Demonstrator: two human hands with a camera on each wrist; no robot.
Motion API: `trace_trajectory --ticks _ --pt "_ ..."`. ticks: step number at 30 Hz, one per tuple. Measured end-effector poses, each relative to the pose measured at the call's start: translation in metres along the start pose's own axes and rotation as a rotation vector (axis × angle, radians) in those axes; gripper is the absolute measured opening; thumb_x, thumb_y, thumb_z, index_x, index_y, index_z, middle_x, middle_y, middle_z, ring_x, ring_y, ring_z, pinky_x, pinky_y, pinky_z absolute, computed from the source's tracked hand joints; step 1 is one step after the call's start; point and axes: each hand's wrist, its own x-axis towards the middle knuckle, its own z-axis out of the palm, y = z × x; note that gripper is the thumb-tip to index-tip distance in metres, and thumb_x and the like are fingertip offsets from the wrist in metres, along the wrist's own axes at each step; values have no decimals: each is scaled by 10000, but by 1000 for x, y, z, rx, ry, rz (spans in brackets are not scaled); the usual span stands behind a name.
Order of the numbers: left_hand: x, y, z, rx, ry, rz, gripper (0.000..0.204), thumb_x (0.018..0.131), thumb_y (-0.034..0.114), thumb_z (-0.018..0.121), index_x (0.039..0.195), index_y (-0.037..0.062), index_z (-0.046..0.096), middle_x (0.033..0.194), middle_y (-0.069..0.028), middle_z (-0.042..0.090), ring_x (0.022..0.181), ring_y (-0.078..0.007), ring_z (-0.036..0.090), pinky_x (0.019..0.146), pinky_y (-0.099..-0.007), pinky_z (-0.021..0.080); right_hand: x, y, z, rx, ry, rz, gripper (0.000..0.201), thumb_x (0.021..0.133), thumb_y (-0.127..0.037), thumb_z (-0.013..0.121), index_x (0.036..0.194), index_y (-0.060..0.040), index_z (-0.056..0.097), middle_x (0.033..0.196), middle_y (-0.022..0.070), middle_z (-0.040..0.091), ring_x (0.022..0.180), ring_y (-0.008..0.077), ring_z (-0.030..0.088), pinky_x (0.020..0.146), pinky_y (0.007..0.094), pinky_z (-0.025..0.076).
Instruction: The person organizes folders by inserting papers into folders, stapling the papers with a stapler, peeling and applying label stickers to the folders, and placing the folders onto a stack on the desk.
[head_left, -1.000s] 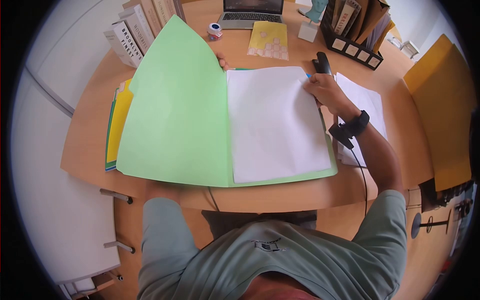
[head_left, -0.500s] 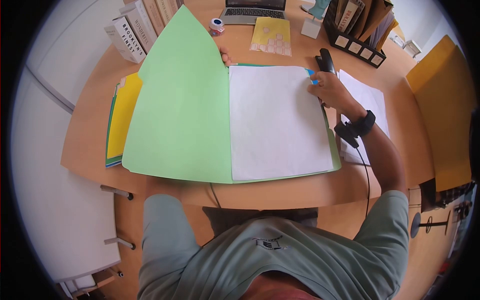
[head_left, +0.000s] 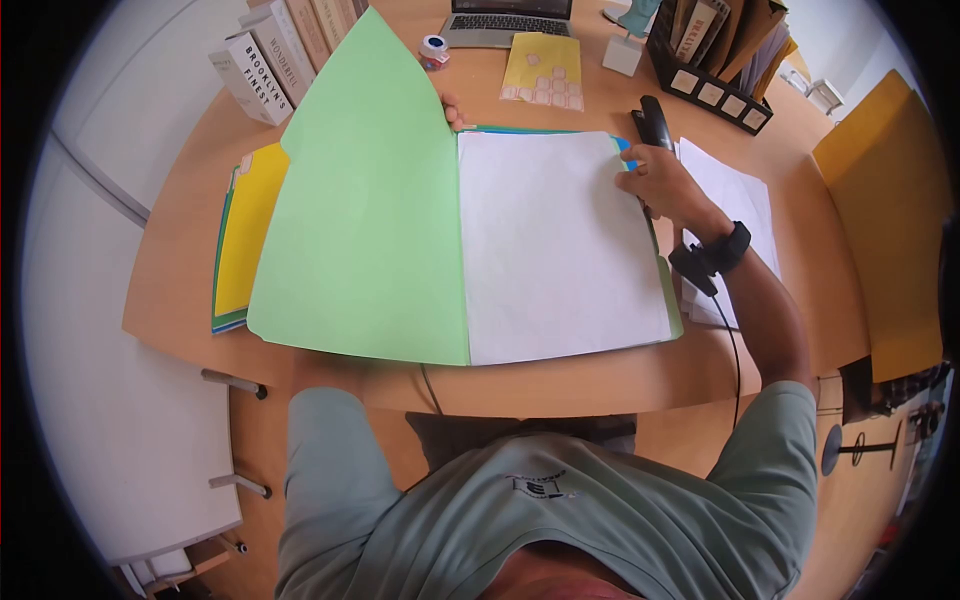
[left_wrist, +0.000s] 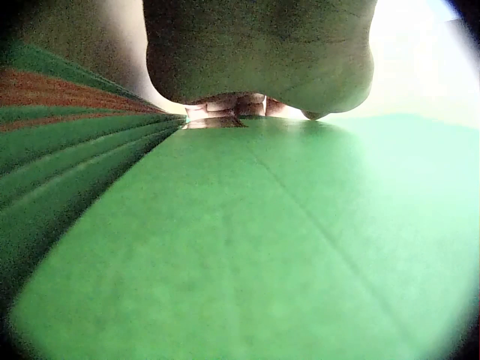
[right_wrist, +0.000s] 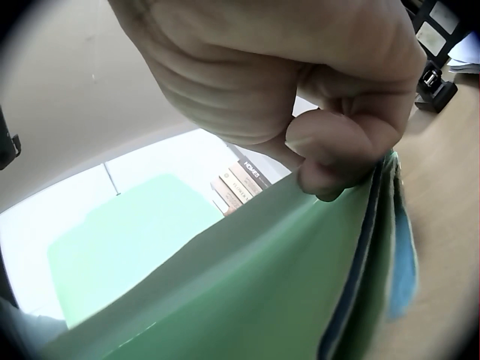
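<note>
A light green folder (head_left: 365, 210) lies open, its left cover raised, with white paper (head_left: 560, 245) on the right side. Mostly hidden behind the cover, the left hand (head_left: 452, 110) shows its fingertips at the top near the fold; its palm (left_wrist: 262, 56) is over a green surface in the left wrist view. The right hand (head_left: 665, 185) pinches the upper right edge of the paper and folder. In the right wrist view, the right hand's thumb and fingers (right_wrist: 330, 150) press together at that edge, beside green and blue layers (right_wrist: 403, 262).
A black stapler (head_left: 650, 122) and loose white sheets (head_left: 725, 210) are at the right. Yellow and green folders (head_left: 248, 230) lie left. Behind stand books (head_left: 262, 75), a tape roll (head_left: 433, 52), a patterned yellow sheet (head_left: 540, 70), a laptop (head_left: 505, 30) and a black file holder (head_left: 708, 95).
The right hand has shifted slightly right, and the white paper looks flatter. The raised cover's top has moved a little right and away, its left edge rightward. More blue shows by the right fingers.
</note>
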Motion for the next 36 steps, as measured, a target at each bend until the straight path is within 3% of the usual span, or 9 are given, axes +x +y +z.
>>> trace_trajectory --ticks 11,14,17,20,23,26,29,33,36 --pt "5 3 4 18 1 -13 457 967 328 491 1289 5 525 1007 -86 583 955 -231 526 979 -383 374 -1 -1 0 -37 -37 14 527 878 -186 646 1266 131 483 793 136 604 555 153 586 467 278 454" --pt "5 3 1 30 2 -17 456 967 327 491 1288 5 526 1006 -86 583 953 -230 526 978 -383 375 -3 0 3 -43 24 -41 498 873 -187 648 1223 140 512 797 142 631 599 193 617 530 315 481" --pt "4 4 1 44 1 -19 455 967 327 492 1286 5 527 1005 -86 584 951 -230 527 976 -382 376 1 11 -3 -277 145 -321 455 850 -172 659 1168 133 547 822 157 648 671 274 637 635 348 502" --pt "9 7 -2 50 1 -34 454 967 326 492 1285 5 527 1003 -86 584 949 -230 528 975 -382 378 12 6 -29 -385 176 -236 411 832 -196 665 1073 128 589 829 196 650 749 346 633 715 368 501" --pt "12 7 -2 53 -3 -59 453 967 326 493 1284 5 528 1002 -86 585 947 -229 529 973 -381 379 56 44 -47 -487 590 -470 354 839 -286 648 935 54 659 818 250 657 823 397 645 743 431 500" --pt "14 9 -6 57 9 -84 452 967 326 493 1282 4 528 1000 -86 585 945 -229 530 971 -381 380 68 35 -63 -544 436 -185 369 838 -307 644 915 53 669 852 262 662 852 406 649 764 450 499" --pt "14 9 -10 71 11 -109 451 967 325 494 1281 4 529 999 -85 585 944 -229 531 970 -380 382 92 41 -70 -540 251 -88 442 830 -344 652 879 95 655 878 279 661 865 406 650 772 448 500" --pt "19 12 -13 81 8 -131 449 967 325 494 1279 4 530 997 -85 586 941 -228 532 968 -380 384 114 52 -60 -557 269 -107 350 828 -268 639 925 69 656 898 296 658 901 421 648 781 453 510" --pt "23 14 -12 88 10 -138 448 967 324 495 1278 4 530 996 -85 586 939 -228 533 966 -379 385 99 15 -52 -406 239 -231 302 808 -47 558 1087 61 595 988 297 639 909 409 643 782 440 510"
